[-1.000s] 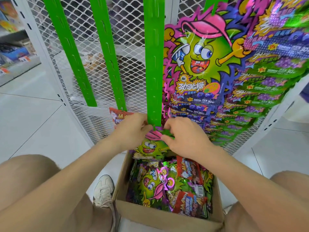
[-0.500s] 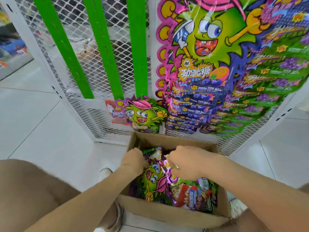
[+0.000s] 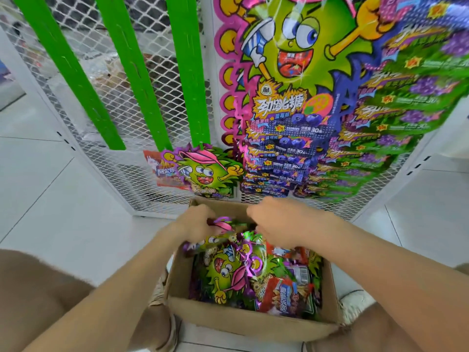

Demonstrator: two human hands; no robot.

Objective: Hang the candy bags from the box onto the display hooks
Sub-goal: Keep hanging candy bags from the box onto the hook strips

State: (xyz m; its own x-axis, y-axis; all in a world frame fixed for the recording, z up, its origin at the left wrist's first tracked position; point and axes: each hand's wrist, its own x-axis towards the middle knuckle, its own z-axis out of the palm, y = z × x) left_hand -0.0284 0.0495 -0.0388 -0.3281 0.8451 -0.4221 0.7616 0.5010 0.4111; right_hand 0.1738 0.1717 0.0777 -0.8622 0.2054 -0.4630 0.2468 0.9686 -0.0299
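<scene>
Pick-up step: the left hand (image 3: 199,221) has its fingers curled round a candy bag (image 3: 213,240) at the far end of the box (image 3: 228,317), lower centre. The right hand (image 3: 279,224) digs in alongside, can't tell if its fingers hold anything. Next, I'd guess, lift it to the green strip (image 3: 189,72), upper middle.

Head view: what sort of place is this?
Probably a shop aisle: green slotted hanging strips on a white wire-mesh rack, overlapping rows of hung candy bags, a brown cardboard stock box.
</scene>
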